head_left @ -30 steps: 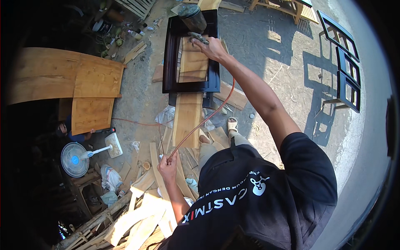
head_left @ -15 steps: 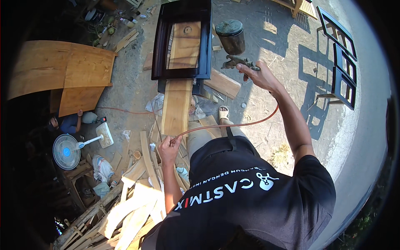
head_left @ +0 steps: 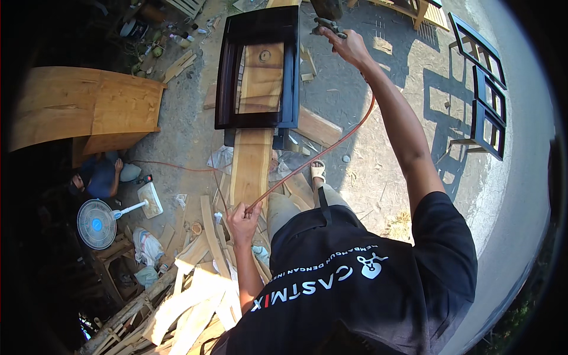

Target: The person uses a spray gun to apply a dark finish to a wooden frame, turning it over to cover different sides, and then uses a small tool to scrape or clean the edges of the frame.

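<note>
My right hand [head_left: 350,46], arm stretched forward, is closed round the handle of a spray gun [head_left: 329,26]. The gun's dark cup [head_left: 327,8] is cut off by the top edge of the view. A thin orange-red air hose [head_left: 302,168] sags from near my right wrist to my left hand [head_left: 242,223], whose fingers are wrapped round it at waist height. Left of the gun and apart from it stands a dark, glossy wooden frame [head_left: 290,83] with a rectangular opening. It rests over a long light wooden plank [head_left: 251,163], which shows through the opening.
Several dark frames [head_left: 488,118] stand along the right pavement edge. A person [head_left: 103,176] sits beside a large brown wooden panel [head_left: 94,106] on the left, near a white fan [head_left: 96,223]. Offcuts [head_left: 189,296] are heaped at lower left. The hose trails across the ground.
My right hand has moved forward and slightly left with the spray gun, drawing the hose straighter. My left hand stays nearly in place on the hose. The person at left shows more from behind the panel.
</note>
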`<action>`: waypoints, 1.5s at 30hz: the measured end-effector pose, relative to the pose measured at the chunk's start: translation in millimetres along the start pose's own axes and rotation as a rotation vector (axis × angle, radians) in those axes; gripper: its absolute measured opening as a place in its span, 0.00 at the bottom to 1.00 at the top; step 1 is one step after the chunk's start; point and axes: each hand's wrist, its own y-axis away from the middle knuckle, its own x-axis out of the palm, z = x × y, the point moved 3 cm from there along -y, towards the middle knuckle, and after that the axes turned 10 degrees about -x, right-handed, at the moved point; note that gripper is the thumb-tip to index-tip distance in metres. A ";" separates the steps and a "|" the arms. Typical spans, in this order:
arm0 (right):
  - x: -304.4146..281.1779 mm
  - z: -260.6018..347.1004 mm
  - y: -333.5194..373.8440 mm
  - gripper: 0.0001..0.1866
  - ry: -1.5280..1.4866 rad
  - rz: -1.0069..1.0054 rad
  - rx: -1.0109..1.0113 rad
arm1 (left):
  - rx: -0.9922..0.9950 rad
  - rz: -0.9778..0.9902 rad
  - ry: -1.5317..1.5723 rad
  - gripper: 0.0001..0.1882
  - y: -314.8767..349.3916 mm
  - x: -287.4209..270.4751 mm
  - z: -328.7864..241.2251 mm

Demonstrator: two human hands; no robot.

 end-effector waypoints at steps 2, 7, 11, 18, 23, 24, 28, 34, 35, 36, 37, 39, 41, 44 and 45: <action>5.0 -7.9 -37.4 0.41 0.038 -0.032 -0.035 | -0.018 0.007 0.008 0.23 0.1 3.3 -2.8; 4.0 19.3 -87.8 0.27 -0.032 -0.078 -0.082 | -0.016 0.012 0.024 0.21 -2.7 7.7 -5.2; 9.3 6.5 -107.6 0.26 -0.011 -0.225 -0.306 | -0.080 0.000 0.014 0.21 0.5 3.8 15.3; -11.3 -10.5 -10.5 0.39 -0.071 0.053 0.106 | -0.129 -0.071 0.012 0.21 8.4 -15.8 46.4; -17.3 19.9 97.7 0.39 -0.068 0.126 0.149 | -0.100 -0.055 -0.005 0.21 10.1 -22.1 72.7; -14.9 25.8 119.5 0.39 -0.073 0.150 0.160 | -0.089 -0.057 0.003 0.21 11.6 -23.5 77.2; -6.7 27.8 190.5 0.38 -0.108 0.188 0.169 | -0.073 -0.054 -0.011 0.21 16.1 -28.0 87.3; -10.6 50.5 275.4 0.36 -0.151 0.292 0.190 | -0.049 -0.065 -0.015 0.22 49.4 -29.8 94.9; -14.7 55.0 284.2 0.35 -0.182 0.311 0.176 | -0.061 -0.064 -0.017 0.22 55.6 -28.5 95.8; -14.6 53.6 287.8 0.35 -0.181 0.340 0.199 | -0.075 -0.065 -0.018 0.22 61.7 -26.6 96.1; -15.9 51.4 291.7 0.35 -0.183 0.366 0.224 | -0.086 -0.063 -0.023 0.22 67.5 -24.9 95.8; -14.3 37.6 296.9 0.34 -0.205 0.407 0.211 | -0.081 -0.082 -0.012 0.21 84.6 -18.7 90.7; -11.4 26.5 288.3 0.34 -0.268 0.340 0.161 | -0.092 -0.096 -0.013 0.21 92.6 -12.1 81.1; -5.4 -10.1 252.1 0.35 -0.308 0.275 0.122 | -0.145 -0.105 -0.029 0.21 97.1 -0.8 62.2; -5.8 -16.3 235.4 0.34 -0.311 0.267 0.118 | -0.161 -0.115 -0.034 0.21 98.0 2.1 55.4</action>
